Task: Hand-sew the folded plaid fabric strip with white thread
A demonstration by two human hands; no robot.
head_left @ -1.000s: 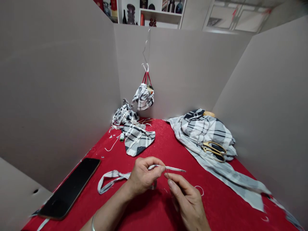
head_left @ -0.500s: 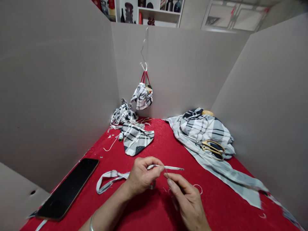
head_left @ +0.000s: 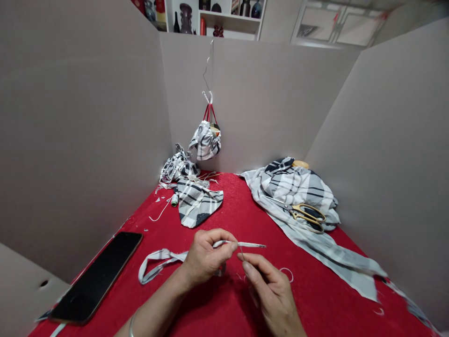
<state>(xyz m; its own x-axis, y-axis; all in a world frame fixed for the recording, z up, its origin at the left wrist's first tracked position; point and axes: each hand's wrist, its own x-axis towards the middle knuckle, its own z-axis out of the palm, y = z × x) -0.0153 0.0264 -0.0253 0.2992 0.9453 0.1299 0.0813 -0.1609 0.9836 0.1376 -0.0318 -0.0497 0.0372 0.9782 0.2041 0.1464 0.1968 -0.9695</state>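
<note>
My left hand pinches a narrow white-and-grey fabric strip between thumb and forefinger. One end of the strip sticks out to the right; the rest loops on the red cloth to the left of the hand. Between the fingertips of my right hand is a thin needle, its far end touching or very near the strip at my left fingertips. A pale thread curls out beside the right hand. What lies under the palms is hidden.
Gold-handled scissors rest on heaped plaid fabric at right. A phone lies at left. Plaid scraps and a thread spool sit at back left. A plaid pouch hangs on the grey back panel.
Both hands hold nearly the same pose on the strip and needle. The whole view has shifted very slightly, so everything appears a little further left.
</note>
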